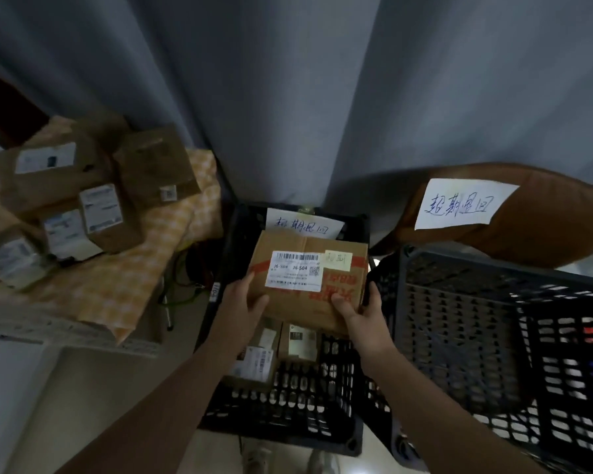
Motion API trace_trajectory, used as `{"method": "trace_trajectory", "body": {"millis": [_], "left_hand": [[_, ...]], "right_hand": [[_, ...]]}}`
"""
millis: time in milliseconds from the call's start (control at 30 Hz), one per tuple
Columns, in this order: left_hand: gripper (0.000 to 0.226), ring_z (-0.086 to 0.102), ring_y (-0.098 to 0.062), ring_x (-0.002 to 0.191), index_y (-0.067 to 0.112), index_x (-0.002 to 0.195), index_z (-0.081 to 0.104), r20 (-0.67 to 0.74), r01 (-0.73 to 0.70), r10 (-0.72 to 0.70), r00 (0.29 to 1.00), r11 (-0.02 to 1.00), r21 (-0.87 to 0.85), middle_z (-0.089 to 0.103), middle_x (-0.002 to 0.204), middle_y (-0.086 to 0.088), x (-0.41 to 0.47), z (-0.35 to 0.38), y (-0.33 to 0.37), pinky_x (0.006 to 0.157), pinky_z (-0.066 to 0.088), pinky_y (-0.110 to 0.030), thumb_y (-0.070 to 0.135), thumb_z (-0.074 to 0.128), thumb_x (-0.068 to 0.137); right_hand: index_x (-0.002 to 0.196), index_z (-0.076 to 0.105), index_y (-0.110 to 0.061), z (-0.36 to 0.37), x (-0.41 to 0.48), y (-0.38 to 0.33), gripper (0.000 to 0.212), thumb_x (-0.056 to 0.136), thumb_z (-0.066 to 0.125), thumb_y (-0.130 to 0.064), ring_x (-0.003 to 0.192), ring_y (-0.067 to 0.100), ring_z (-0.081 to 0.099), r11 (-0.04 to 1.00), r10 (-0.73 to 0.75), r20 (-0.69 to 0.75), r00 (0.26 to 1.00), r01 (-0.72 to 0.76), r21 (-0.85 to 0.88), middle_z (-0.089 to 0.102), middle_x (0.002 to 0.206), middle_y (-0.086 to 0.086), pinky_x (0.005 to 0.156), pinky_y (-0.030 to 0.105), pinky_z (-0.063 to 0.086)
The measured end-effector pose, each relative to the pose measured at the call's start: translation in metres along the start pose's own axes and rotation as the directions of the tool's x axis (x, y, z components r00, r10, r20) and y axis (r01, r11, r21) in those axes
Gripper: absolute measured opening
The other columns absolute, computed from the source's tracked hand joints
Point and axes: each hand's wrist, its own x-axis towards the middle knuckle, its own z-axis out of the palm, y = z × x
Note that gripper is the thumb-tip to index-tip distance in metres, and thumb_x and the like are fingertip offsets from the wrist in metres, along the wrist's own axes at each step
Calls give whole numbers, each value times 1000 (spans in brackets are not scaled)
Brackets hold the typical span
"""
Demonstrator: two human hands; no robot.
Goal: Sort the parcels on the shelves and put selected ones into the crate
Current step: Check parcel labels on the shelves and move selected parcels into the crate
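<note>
Grip: left hand (242,302), right hand (360,314) clasp cardboard parcel (288,242) over latticed crate (288,413).

1. The black crate (288,412) is an open-topped plastic lattice bin with a handwritten paper sign (302,224) at its far wall.
2. A cardboard box (308,278) with a white barcode label, a yellow note and red print is over the crate's far half, gripped at its near corners by the left hand (243,299) and right hand (360,309).
3. Two small labelled parcels (254,364) lie side by side inside the crate, below the box.
4. A pile of brown labelled parcels (83,193) lies left of the crate.
</note>
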Motion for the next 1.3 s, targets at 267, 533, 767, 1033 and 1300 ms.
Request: {"method": "trace_trajectory", "body": {"millis": [267, 533, 767, 1033, 1300], "left_hand": [[106, 44, -23, 131, 46, 147, 8, 314, 371, -229, 921, 759, -535, 33, 152, 6, 90, 57, -56, 102, 44, -47, 67, 72, 65], [95, 53, -4, 115, 50, 146, 15, 296, 296, -134, 946, 733, -613, 47, 137, 16, 122, 76, -91, 87, 54, -30, 37, 78, 76], [76, 36, -21, 136, 23, 154, 4, 223, 132, -109, 969, 987, -89, 25, 153, -5, 136, 66, -105, 107, 38, -34, 31, 53, 96], [92, -6, -38, 145, 20, 152, -8, 352, -219, -37, 935, 720, 659, -30, 152, -20, 168, 82, -120, 111, 32, -49, 33, 60, 92], [78, 6, -35, 145, 19, 153, -3, 381, -406, 157, 911, 499, 765, -6, 159, -17, 181, 94, -132, 107, 37, -44, 13, 50, 96]], "right_hand": [[146, 16, -37, 69, 101, 55, 92, 80, 76, -17, 112, 29, 61, 915, 216, 0, 976, -202, 350, 55, 131, 5, 75, 41, 58], [147, 18, -41, 78, 119, 82, 94, 75, 79, -39, 117, 22, 58, 916, 215, -143, 966, -148, 373, 52, 136, 0, 92, 43, 52], [121, 47, -24, 83, 148, 91, 42, 85, 70, -22, 103, 23, 66, 968, 178, 13, 984, -177, 176, 65, 118, 7, 88, 44, 56], [140, 36, -25, 122, 197, 113, 56, 91, 60, -10, 101, 12, 61, 996, 64, -14, 998, -64, -69, 59, 116, -3, 85, 35, 55], [124, 46, -23, 129, 212, 120, 44, 91, 55, 5, 95, 13, 62, 999, -51, -40, 998, 50, -13, 59, 104, -6, 81, 33, 57]]}}
